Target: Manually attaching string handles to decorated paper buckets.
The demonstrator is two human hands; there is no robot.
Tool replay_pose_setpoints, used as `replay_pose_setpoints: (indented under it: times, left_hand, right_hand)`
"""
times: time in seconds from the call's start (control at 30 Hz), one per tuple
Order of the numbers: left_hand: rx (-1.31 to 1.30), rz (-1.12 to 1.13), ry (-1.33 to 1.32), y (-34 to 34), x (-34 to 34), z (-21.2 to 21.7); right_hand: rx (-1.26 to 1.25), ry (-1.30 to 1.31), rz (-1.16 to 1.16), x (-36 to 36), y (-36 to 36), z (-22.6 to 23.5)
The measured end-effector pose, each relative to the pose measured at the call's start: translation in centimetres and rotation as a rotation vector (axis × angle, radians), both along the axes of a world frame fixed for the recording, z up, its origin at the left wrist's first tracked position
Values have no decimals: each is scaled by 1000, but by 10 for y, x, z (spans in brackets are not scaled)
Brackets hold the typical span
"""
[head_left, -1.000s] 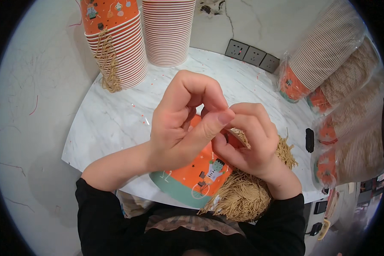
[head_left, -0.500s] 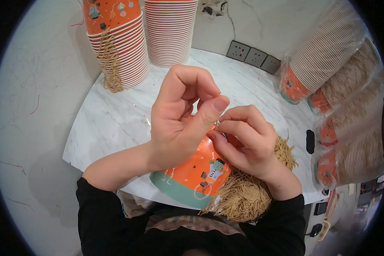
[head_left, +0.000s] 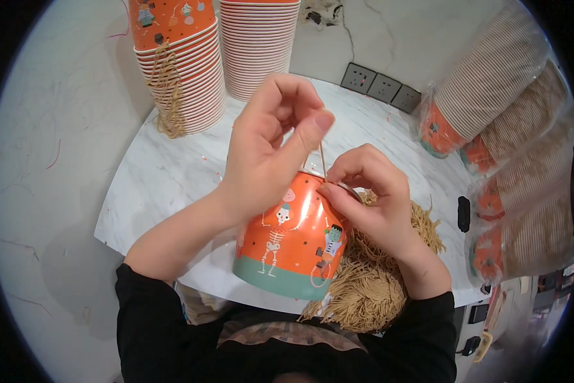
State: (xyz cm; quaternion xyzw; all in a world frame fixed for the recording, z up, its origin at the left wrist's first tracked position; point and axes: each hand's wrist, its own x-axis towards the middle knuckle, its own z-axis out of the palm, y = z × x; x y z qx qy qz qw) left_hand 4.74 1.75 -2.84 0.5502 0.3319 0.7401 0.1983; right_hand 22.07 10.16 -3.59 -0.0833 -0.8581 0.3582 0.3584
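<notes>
White marble worktop (head_left: 172,185), cup stacks (head_left: 185,70) behind, string pile (head_left: 370,287) at the right.
Left hand (head_left: 268,153) pinches a string (head_left: 322,158) upward, fingers closed; right hand (head_left: 370,198) grips the orange cup's (head_left: 287,242) rim at centre. Handle seems partly threaded, not yet tied.

White marble-patterned desk (head_left: 172,185) with a rounded edge, thin grey veins across the top. Floor (head_left: 51,127) around it is pale grey stone with faint cracks and a few stray threads. Three grey wall sockets (head_left: 381,87) sit in a row at the far edge of the desk. A small black object (head_left: 463,214) lies near the right edge. Light is even and soft, with a dim shadow under the desk's near-left edge.
</notes>
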Motion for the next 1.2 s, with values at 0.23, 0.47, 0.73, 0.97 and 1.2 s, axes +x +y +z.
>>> replay_pose_setpoints:
  times: [0.23,0.47,0.73,0.97,1.2]
  left_hand:
    - [-262,159,197,8,-41,14]
    - [-945,-6,802,-18,-69,41]
    - [-866,7,666,-24,-90,50]
    - [-578,-185,999,-31,-94,46]
    - [-509,19,1010,-17,-87,42]
  right_hand:
    - [-344,-124,68,-5,9,-7]
    - [-617,-27,48,-10,28,-19]
    - [-641,436,-39,-12,36,-27]
    - [-702,624,-99,-12,49,-38]
    - [-1092,604,57,-10,63,-45]
